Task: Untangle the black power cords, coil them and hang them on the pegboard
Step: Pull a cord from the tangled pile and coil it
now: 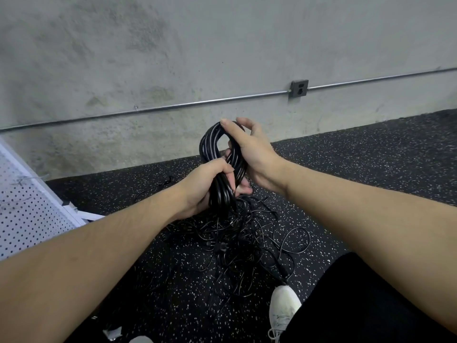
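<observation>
Speckled floor (371, 157) w/ tangled cords (247, 243), left hand (205, 184) & right hand (249, 149) fingers curled gripping cord coil (212, 142)

Left hand (207, 184), right hand (249, 149) gripping.

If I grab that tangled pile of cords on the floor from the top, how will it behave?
Probably floppy: the tangled cords lie in thin, loose loops on the floor. Crossed strands will likely snag and come up as a clump. Trailing loops would probably drag.
</observation>
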